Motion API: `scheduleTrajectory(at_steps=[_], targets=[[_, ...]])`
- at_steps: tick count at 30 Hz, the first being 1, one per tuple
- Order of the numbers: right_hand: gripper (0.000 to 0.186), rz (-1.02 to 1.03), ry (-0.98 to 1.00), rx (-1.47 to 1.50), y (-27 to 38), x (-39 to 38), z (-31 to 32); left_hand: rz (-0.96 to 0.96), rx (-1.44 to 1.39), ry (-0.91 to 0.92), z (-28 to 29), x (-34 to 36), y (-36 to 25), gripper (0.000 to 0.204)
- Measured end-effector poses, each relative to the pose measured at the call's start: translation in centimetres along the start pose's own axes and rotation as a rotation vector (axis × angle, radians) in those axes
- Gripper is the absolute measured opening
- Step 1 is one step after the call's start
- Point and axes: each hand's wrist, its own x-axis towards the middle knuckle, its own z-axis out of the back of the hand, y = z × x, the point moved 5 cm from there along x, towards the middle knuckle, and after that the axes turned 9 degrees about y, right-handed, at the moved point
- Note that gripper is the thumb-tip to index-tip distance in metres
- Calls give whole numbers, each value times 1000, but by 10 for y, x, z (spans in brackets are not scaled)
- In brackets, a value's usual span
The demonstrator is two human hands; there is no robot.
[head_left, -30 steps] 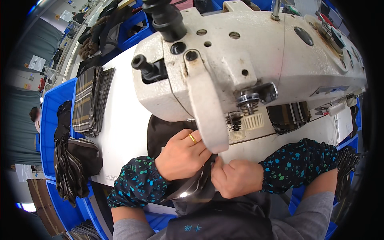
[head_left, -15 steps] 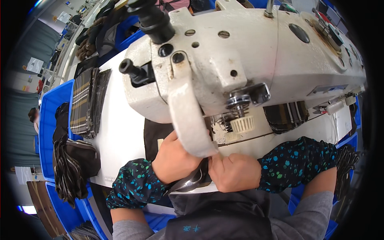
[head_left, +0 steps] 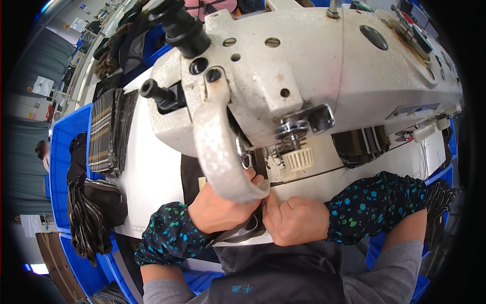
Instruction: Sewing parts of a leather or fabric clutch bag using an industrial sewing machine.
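The dark zippered fabric (head_left: 190,178) lies on the white table (head_left: 152,177), partly beneath the sewing machine (head_left: 309,66). The left hand (head_left: 220,206) rests over it (a pale lever (head_left: 215,152) covers some fingers, so I cannot tell their grip); the right hand (head_left: 296,220), fingers curled, pinches its right edge.

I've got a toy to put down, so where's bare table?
The white table is bare between the left striped stack and the dark cloth, and in a strip between the right striped pile and the spotted right sleeve. It's crowded at the sewing machine, with left hand and right hand close together.
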Motion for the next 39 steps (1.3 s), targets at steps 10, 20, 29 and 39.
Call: scheduleTrajectory(at_steps=[10,20,29,39], targets=[[32,-14,9,-70,-11,3,-8,4,-123,-15,-2,6,26,33],[24,-42,-35,-52,-32,9,-18,130,-86,-130,1,12,44,21],[23,-491,-162,317,-67,6,-41,334,-162,44,-11,3,49,29],[17,35,48,519,-44,3,-33,518,-192,-528,14,-30,101,21]])
